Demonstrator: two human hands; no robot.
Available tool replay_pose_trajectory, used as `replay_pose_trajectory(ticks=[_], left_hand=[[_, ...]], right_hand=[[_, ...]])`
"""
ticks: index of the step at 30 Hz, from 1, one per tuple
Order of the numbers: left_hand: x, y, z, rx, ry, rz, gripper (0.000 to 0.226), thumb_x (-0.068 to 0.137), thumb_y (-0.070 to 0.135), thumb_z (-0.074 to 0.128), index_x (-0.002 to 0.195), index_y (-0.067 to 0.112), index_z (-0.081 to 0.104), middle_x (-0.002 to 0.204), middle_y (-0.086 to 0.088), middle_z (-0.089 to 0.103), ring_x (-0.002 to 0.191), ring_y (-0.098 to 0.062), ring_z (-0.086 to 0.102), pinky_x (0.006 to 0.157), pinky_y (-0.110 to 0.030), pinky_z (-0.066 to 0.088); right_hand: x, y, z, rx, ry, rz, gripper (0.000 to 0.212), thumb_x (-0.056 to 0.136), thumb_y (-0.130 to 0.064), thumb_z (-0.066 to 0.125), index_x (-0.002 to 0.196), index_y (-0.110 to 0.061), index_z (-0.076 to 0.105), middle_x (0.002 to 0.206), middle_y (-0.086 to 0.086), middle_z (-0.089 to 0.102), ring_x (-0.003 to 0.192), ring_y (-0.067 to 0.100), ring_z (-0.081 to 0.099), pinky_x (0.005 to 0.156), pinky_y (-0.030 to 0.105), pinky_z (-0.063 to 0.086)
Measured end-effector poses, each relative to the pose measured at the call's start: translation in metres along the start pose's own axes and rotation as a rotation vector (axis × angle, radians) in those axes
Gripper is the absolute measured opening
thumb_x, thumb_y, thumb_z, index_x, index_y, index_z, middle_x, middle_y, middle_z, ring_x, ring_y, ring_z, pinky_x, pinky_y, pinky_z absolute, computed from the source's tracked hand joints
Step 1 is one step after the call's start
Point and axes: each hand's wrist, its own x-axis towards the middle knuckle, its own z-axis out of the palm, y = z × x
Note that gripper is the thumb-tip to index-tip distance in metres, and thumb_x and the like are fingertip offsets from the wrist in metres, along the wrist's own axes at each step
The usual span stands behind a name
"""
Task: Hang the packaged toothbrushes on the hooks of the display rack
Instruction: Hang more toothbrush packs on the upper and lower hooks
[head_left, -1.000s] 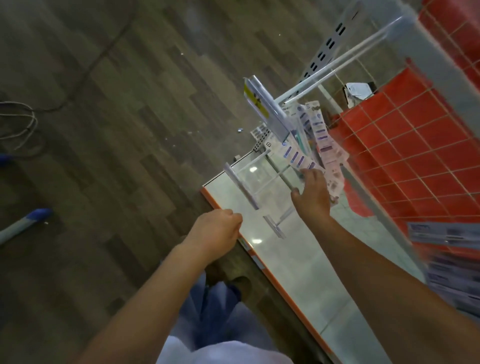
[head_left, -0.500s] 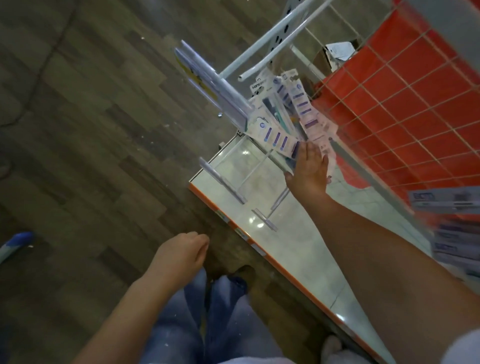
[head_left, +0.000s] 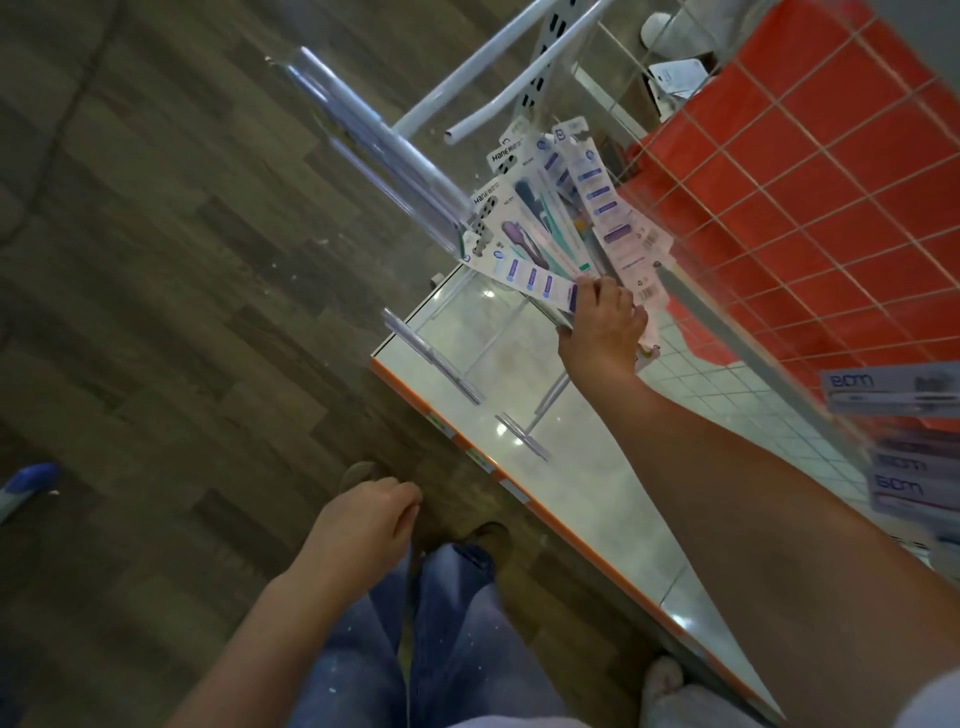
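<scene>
Several toothbrush packs fan out at one o'clock, hanging from a hook below the rack bars. Right hand touches their lower ends, fingers fairly straight. Left hand at six o'clock, loosely curled, holding nothing, over the floor.

A fan of white carded toothbrush packs hangs below the white metal hook arms, in front of the red wire-grid rack panel. The right hand touches the packs' lower ends, above the pale glossy base shelf with an orange edge. The left hand hangs left of that shelf, over the grey wood-plank floor.
</scene>
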Motion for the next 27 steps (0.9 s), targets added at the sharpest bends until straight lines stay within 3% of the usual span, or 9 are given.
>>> replay_pose_trajectory(ticks=[8, 15, 19, 23, 27], left_hand=[[-0.006, -0.004, -0.001, 0.040, 0.022, 0.008, 0.048, 0.079, 0.039, 0.027, 0.078, 0.013, 0.068, 0.068, -0.002, 0.064, 0.060, -0.024, 0.062, 0.045, -0.034, 0.048], [-0.005, -0.002, -0.013, 0.055, 0.050, 0.039, 0.040, 0.090, 0.035, 0.031, 0.093, 0.014, 0.065, 0.085, -0.004, 0.062, 0.082, -0.024, 0.060, 0.063, -0.032, 0.043], [-0.004, 0.003, -0.021, 0.051, 0.023, 0.026, 0.030, 0.097, 0.028, 0.036, 0.105, 0.014, 0.061, 0.096, -0.005, 0.061, 0.092, -0.022, 0.057, 0.074, -0.032, 0.045], [-0.005, 0.010, -0.028, 0.051, 0.025, 0.042, 0.025, 0.096, 0.024, 0.041, 0.103, 0.011, 0.062, 0.093, -0.006, 0.061, 0.088, -0.023, 0.056, 0.073, -0.033, 0.044], [-0.005, 0.022, -0.034, 0.051, 0.036, 0.093, 0.033, 0.093, 0.027, 0.036, 0.098, 0.008, 0.062, 0.089, -0.010, 0.061, 0.085, -0.029, 0.058, 0.068, -0.035, 0.044]], right_hand=[[0.000, -0.003, -0.004, 0.068, 0.024, -0.020, 0.045, 0.090, -0.016, 0.059, 0.131, -0.010, 0.042, 0.130, 0.013, 0.044, 0.119, 0.027, 0.041, 0.102, 0.038, 0.035], [-0.018, -0.011, -0.002, 0.066, 0.019, -0.033, 0.044, 0.089, -0.011, 0.056, 0.132, -0.007, 0.045, 0.124, 0.014, 0.049, 0.113, 0.029, 0.045, 0.096, 0.039, 0.040], [-0.027, -0.011, -0.010, 0.075, -0.006, -0.047, 0.032, 0.087, -0.007, 0.053, 0.119, -0.002, 0.056, 0.114, 0.016, 0.058, 0.103, 0.031, 0.050, 0.084, 0.037, 0.044], [-0.033, -0.012, -0.030, 0.082, -0.069, -0.018, 0.022, 0.089, -0.010, 0.053, 0.108, -0.004, 0.062, 0.104, 0.015, 0.063, 0.098, 0.030, 0.058, 0.079, 0.036, 0.049], [-0.055, -0.010, -0.046, 0.036, -0.153, 0.000, 0.021, 0.092, -0.015, 0.053, 0.110, -0.010, 0.062, 0.102, 0.013, 0.065, 0.095, 0.027, 0.061, 0.079, 0.033, 0.049]])
